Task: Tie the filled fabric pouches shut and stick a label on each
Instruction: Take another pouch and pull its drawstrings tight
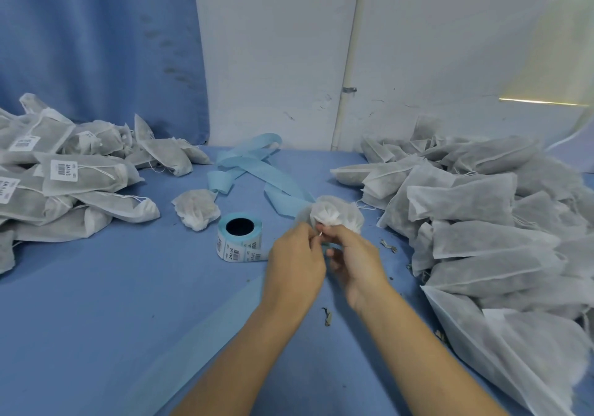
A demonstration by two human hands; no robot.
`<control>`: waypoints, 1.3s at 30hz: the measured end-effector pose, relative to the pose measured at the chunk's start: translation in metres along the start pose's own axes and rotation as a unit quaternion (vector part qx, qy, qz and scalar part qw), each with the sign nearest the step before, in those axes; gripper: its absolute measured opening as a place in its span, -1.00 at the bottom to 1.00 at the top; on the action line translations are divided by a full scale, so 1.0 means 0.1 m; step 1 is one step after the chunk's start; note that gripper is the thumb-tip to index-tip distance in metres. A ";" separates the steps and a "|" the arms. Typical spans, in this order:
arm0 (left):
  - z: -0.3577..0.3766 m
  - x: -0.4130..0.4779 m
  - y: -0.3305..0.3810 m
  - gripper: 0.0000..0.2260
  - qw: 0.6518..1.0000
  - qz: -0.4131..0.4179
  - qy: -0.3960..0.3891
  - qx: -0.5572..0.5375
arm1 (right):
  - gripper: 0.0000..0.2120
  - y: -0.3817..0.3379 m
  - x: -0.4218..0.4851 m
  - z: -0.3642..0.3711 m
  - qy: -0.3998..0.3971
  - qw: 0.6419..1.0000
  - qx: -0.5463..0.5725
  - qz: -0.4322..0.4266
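Fingers [309,235] of the left hand [297,255] and right hand [356,261] pinch the thin white drawstring [320,233] at the gathered neck of the white non-woven fabric pouch [337,214], centre frame. Pull both ends evenly, I'd say, keeping the gather snug.

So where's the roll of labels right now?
The label roll sits on the blue table in the head view, just left of the left hand, with a lone bunched pouch beyond it leftward.

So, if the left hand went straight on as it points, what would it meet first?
Probably the gathered white fabric pouch directly ahead of the left hand, which pinches its white drawstring with the right hand; depth is unclear, but nothing shows between.
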State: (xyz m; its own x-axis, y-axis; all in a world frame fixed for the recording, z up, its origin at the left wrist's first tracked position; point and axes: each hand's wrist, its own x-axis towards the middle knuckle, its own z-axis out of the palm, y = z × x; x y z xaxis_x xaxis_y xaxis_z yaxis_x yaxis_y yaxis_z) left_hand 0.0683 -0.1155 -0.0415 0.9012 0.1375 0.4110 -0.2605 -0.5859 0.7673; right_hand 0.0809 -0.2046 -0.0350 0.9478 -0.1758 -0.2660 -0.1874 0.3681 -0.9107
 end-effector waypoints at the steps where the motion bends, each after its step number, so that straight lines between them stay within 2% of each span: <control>1: 0.00 0.00 0.01 -0.88 1.000 -0.005 -0.005 0.012 | -0.88 0.00 0.01 -0.01 0.015 1.000 -0.013 -0.004; 7: -0.01 0.02 0.01 -0.85 0.998 -0.022 -0.049 0.033 | -0.89 -0.05 0.01 -0.02 0.015 0.998 0.047 0.038; 11: -0.04 0.02 -0.01 -0.86 0.999 -0.017 -0.033 0.015 | -0.88 -0.08 -0.02 -0.02 -0.027 0.998 0.050 0.038; 15: -0.05 -0.01 -0.06 -0.85 0.999 0.021 -0.032 0.038 | -0.93 -0.07 -0.05 0.00 -0.039 0.999 -0.016 -0.009; 18: -0.04 -0.02 -0.09 -0.81 0.997 0.038 -0.038 0.058 | -0.90 -0.03 -0.06 0.01 -0.023 0.995 -0.074 -0.068; 22: -0.03 -0.03 -0.10 -0.81 0.997 0.040 -0.027 0.057 | -0.87 -0.02 -0.05 -0.03 -0.001 0.983 -0.125 -0.132; 26: -0.03 -0.03 -0.09 -0.82 0.998 0.031 -0.016 0.058 | -0.82 -0.02 -0.06 -0.03 0.015 0.976 -0.158 -0.153; 28: -0.04 -0.03 -0.08 -0.81 0.997 0.026 -0.010 0.066 | -0.81 -0.04 -0.07 -0.01 -0.003 0.983 -0.127 -0.135; 33: -0.08 0.00 -0.09 -0.81 0.999 0.008 0.012 0.051 | -0.86 -0.11 -0.09 -0.02 -0.055 0.998 0.009 -0.003; 39: -0.10 0.01 -0.10 -0.77 0.993 0.053 -0.007 0.109 | -0.87 -0.14 -0.03 -0.05 -0.085 0.987 0.130 0.040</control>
State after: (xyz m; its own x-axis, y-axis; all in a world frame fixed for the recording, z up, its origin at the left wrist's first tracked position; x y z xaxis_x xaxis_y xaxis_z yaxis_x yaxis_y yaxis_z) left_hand 0.0680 -0.1016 -0.0440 0.8783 0.0557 0.4749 -0.2737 -0.7558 0.5949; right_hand 0.0798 -0.2140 -0.0227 0.9661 0.0106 -0.2581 -0.2127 0.5997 -0.7715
